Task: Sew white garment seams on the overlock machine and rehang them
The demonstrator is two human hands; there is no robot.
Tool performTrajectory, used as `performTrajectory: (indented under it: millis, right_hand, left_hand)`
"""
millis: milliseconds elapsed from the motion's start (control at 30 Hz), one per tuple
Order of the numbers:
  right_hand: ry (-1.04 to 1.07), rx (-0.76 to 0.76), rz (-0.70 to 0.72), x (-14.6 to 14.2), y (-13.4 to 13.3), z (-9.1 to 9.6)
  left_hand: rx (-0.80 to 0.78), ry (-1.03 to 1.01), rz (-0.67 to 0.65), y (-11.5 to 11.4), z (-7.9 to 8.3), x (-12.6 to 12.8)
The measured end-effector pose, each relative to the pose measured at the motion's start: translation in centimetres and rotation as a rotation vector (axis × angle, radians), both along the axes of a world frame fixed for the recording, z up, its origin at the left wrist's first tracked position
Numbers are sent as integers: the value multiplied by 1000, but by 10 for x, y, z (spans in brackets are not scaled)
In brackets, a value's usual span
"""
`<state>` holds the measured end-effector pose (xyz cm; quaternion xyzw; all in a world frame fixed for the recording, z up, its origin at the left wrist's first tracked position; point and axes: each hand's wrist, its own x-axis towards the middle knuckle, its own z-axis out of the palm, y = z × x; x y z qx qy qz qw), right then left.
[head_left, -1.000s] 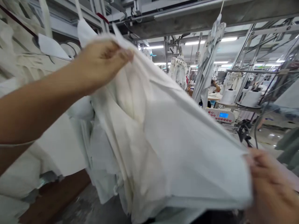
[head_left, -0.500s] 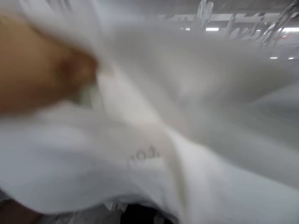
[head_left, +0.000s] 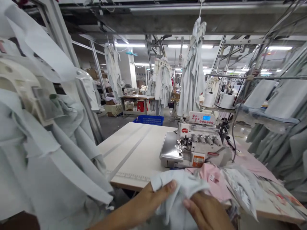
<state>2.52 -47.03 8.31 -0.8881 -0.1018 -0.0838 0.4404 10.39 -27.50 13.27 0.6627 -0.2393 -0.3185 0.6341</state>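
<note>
Both my hands grip a pale grey-white piece of fabric (head_left: 178, 183) in front of the table's near edge. My left hand (head_left: 153, 198) pinches it from the left, thumb on top. On the right side my right hand (head_left: 206, 209) is closed on the same piece, its fingers partly hidden by cloth. Just beyond stands a white overlock sewing machine (head_left: 198, 140) with a control panel and a shiny metal plate. Pink fabric (head_left: 214, 182) lies right of the piece I hold.
Pale garment pieces (head_left: 59, 159) hang from clamps close on my left. The white table (head_left: 134, 147) carries a printed ruler edge. Thread cones (head_left: 283, 99) stand at right, beside hanging grey cloth (head_left: 287, 150). A clear plastic bag (head_left: 242, 185) lies on the table. Behind sits a blue basket (head_left: 150, 120).
Blurred white cloth filled the view before, with a hand or arm at left. Now the view is open to the machine and table, and both hands hold the fabric low in front.
</note>
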Motion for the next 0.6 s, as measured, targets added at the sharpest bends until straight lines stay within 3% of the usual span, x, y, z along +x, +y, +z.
performTrajectory:
  millis: [133,200,233,300,367,467,600]
  right_hand:
    - [-52,208,-54,23,-11,3]
    - [-92,410,-81,35,-10,1]
    - [-66,532,-31,41,-9,2]
    - [76,783,214,51,-3,5]
    - [266,957,450,57,3,10]
    - [452,950,585,55,7,13]
    - [572,785,519,39,1,5]
  left_hand:
    - [136,-268,-98,25,4,6]
    - [83,-221,-80,29,5,9]
    - [25,-153,-50,28,5,10]
    - [-64,-60,13,21,6,14]
    - [-77,-134,78,13,11,18]
    - [-29,-367,263,8,24,28]
    - [-27,-351,598,23,25,42]
